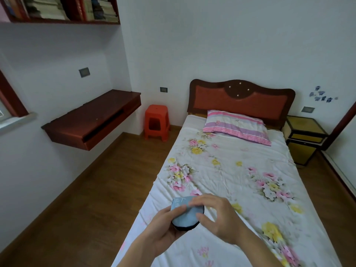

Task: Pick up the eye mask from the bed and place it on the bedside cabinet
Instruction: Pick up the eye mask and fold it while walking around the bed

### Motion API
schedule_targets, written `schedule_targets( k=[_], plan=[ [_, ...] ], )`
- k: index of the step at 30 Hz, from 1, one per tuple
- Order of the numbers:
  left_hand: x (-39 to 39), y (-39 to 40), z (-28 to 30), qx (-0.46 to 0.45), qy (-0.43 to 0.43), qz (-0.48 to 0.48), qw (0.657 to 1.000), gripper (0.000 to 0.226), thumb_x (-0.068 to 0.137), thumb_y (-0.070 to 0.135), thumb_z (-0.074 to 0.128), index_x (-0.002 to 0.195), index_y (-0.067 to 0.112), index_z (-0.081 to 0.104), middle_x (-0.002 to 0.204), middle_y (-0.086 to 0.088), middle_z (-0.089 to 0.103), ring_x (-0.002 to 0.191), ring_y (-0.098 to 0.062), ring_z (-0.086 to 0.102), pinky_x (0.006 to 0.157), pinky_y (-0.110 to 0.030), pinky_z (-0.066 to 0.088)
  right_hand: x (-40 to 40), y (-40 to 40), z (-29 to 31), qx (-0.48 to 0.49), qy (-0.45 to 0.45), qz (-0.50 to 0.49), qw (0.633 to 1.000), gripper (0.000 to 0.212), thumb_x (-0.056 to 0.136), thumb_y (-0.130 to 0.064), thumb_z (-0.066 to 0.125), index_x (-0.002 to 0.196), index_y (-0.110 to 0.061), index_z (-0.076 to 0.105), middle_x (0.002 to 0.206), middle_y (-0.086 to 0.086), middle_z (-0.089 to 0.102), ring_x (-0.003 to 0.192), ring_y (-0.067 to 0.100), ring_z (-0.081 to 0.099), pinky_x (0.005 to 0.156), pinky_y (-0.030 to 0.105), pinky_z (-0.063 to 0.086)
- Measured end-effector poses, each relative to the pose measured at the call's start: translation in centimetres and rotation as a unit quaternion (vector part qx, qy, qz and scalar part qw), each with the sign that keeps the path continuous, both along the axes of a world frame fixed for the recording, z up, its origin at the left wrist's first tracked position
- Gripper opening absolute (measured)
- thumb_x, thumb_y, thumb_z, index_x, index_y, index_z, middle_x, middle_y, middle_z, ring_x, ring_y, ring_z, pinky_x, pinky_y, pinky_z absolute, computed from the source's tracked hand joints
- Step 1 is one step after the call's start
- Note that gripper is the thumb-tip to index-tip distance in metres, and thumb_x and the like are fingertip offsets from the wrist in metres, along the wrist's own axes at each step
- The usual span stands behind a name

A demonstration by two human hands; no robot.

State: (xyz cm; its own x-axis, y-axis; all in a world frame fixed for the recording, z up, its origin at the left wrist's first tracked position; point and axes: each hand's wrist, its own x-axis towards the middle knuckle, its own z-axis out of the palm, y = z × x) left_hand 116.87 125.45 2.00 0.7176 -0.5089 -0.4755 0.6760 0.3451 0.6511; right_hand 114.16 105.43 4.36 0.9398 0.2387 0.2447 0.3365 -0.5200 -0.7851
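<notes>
The eye mask point(185, 215) is light blue with a dark edge and some white print, and it looks folded. I hold it above the foot end of the bed point(231, 166). My left hand point(163, 230) grips it from below and the left. My right hand point(219, 214) pinches its right side with the fingertips. The bedside cabinet point(304, 137) is yellow with dark trim and stands at the far right of the headboard, well away from both hands.
A striped pink pillow point(237, 126) lies at the head of the bed. A red plastic stool point(157, 122) stands left of the headboard. A dark red wall-mounted desk point(92, 120) juts out on the left. Wooden floor point(107, 185) runs along the bed's left side.
</notes>
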Motion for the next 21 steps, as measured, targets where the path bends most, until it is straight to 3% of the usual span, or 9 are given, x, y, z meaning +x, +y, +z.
schedule_targets(
  k=[2,5,8,10,14,21],
  plan=[
    [0.0,-0.1,0.2,0.018,-0.002,0.011,1.0,0.04,0.079,0.008,0.076,0.116,-0.003,0.068,0.121,-0.027,0.068,0.107,-0.038,0.068,0.085,-0.042,0.061,0.0,-0.3,-0.3,0.062,0.012,-0.058,0.996,0.02,0.087,-0.021,0.07,0.103,-0.03,0.076,0.106,-0.021,0.073,0.106,0.005,0.068,0.093,0.018,0.052],
    [-0.3,-0.5,0.4,0.042,-0.014,0.019,0.999,0.048,0.071,0.009,0.081,0.116,0.0,0.067,0.116,-0.025,0.072,0.099,-0.034,0.07,0.081,-0.04,0.063,-0.1,-0.8,-0.8,0.197,0.108,-0.144,0.964,0.019,0.089,-0.016,0.074,0.1,-0.031,0.077,0.106,-0.01,0.076,0.105,0.012,0.07,0.094,0.032,0.056],
    [-0.7,-1.2,0.5,0.067,-0.032,0.021,0.997,0.048,0.069,0.009,0.082,0.114,0.001,0.068,0.113,-0.025,0.073,0.095,-0.035,0.071,0.075,-0.041,0.064,-1.2,-0.9,-1.2,0.338,0.238,-0.202,0.888,0.025,0.077,-0.037,0.081,0.101,-0.03,0.078,0.109,0.002,0.078,0.101,0.019,0.074,0.091,0.042,0.059],
    [-1.2,-1.7,0.5,0.09,-0.048,0.021,0.995,0.05,0.064,0.012,0.084,0.111,0.001,0.069,0.11,-0.024,0.074,0.093,-0.034,0.072,0.071,-0.04,0.064,-2.3,-0.8,-1.8,0.398,0.294,-0.228,0.839,0.029,0.077,-0.039,0.08,0.102,-0.024,0.078,0.107,0.006,0.079,0.098,0.024,0.076,0.084,0.042,0.061],
    [-2.2,-2.3,-0.1,0.124,-0.074,0.019,0.989,0.05,0.057,0.017,0.087,0.103,0.002,0.073,0.099,-0.02,0.078,0.089,-0.032,0.073,0.073,-0.04,0.063,-4.4,-0.5,-3.3,0.46,0.338,-0.262,0.779,0.032,0.08,-0.034,0.079,0.103,-0.012,0.077,0.104,0.012,0.079,0.094,0.029,0.077,0.077,0.04,0.061],
    [-4.2,-3.2,-1.3,0.131,-0.061,0.017,0.989,0.046,0.062,0.015,0.085,0.105,0.002,0.072,0.101,-0.021,0.077,0.088,-0.032,0.074,0.07,-0.038,0.062,-6.5,-0.7,-4.9,0.48,0.353,-0.276,0.754,0.032,0.079,-0.033,0.079,0.102,-0.011,0.078,0.099,0.01,0.081,0.092,0.027,0.078,0.079,0.04,0.062]
  ],
)
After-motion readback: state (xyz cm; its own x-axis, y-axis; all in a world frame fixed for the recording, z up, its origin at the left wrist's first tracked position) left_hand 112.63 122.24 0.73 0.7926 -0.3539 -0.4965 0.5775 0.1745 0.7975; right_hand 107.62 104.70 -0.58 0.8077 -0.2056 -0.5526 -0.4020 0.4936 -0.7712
